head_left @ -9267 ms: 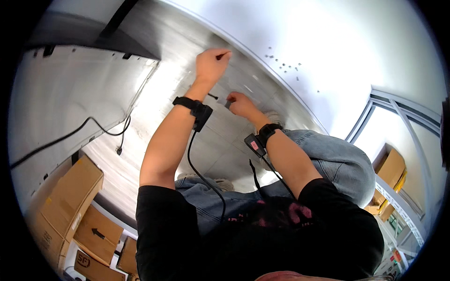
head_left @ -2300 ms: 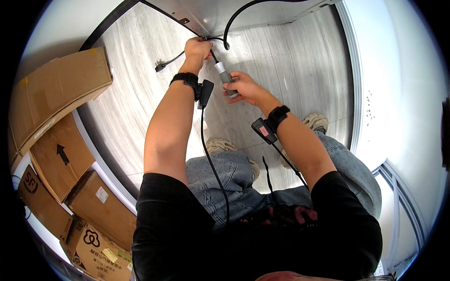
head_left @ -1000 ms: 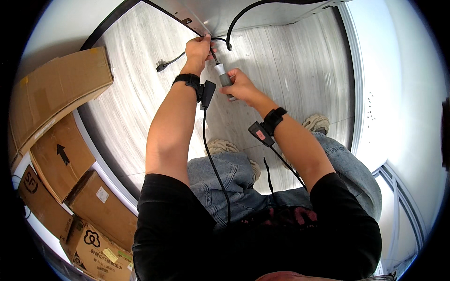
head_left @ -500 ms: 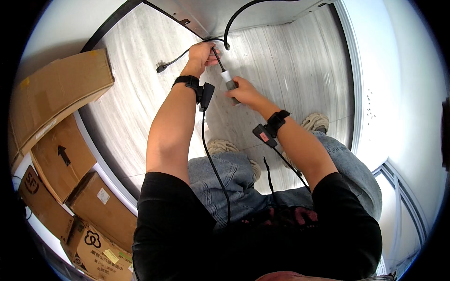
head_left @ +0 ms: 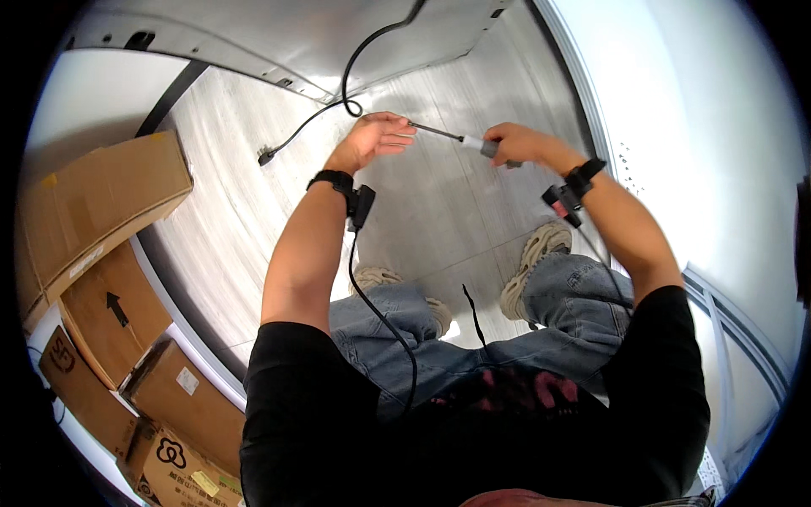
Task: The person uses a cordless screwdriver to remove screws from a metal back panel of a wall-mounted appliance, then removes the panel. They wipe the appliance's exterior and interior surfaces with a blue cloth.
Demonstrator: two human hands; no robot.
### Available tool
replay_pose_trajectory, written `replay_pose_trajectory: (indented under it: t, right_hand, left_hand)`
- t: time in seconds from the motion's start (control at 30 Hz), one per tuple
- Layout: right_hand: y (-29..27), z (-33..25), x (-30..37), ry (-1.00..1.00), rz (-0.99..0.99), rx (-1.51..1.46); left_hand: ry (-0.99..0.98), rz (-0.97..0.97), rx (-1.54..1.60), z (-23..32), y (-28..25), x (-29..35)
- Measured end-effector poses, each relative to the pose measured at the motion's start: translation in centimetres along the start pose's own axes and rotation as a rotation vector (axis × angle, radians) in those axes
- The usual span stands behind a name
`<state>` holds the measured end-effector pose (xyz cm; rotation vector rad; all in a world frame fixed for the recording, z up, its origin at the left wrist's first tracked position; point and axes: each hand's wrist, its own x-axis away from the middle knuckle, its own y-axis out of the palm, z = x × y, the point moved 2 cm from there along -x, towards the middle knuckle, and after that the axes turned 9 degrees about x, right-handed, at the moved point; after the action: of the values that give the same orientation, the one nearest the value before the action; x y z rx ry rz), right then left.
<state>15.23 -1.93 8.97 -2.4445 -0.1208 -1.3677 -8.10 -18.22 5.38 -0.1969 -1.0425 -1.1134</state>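
grey screwdriver (head_left: 473, 144) has a pale collar and thin dark shaft (head_left: 437, 131).

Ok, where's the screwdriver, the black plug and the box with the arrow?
Screwdriver (head_left: 474, 144): head view, pale front of its handle.
Black plug (head_left: 266, 157): head view, on its body.
Box with the arrow (head_left: 117, 309): head view, on the arrow.

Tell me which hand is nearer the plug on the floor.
Left. The left hand is to the right of the plug, slightly higher in the picture; the right hand, around the screwdriver, is much farther right.
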Motion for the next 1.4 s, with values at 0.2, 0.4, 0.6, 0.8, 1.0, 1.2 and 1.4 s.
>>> replay_pose_trajectory:
  t: [0.2,0.4,0.6,0.8,1.0,1.2,1.4]
  right_hand:
    - [-8.9,2.4,9.5,0.068,0.097,0.156]
    - [-13.8,9.2,19.9,0.02,0.394,-0.006]
    - [-6.8,22.3,22.1,-0.071,0.566,-0.403]
    - [0.9,30.3,24.0,-0.062,0.652,-0.809]
    - [3.8,32.2,25.0,-0.028,0.771,-1.056]
    - [3.0,33.1,25.0,-0.054,0.781,-0.991]
    - [-0.2,31.2,24.8,-0.09,0.774,-0.89]
  left_hand:
    - [0.206,-0.084,0.179,3.1,10.8,-2.2]
    - [0.366,-0.198,0.091,8.4,23.8,-3.3]
    - [0.321,-0.13,-0.175,4.0,33.9,-6.6]
    - [0.326,-0.001,-0.471,-0.4,38.5,-9.7]
    - [0.767,0.075,-0.968,-3.4,39.6,-13.4]
    - [0.991,0.048,-1.164,-4.7,40.1,-14.7]
    - [0.824,0.031,-1.056,-4.0,39.8,-13.7]
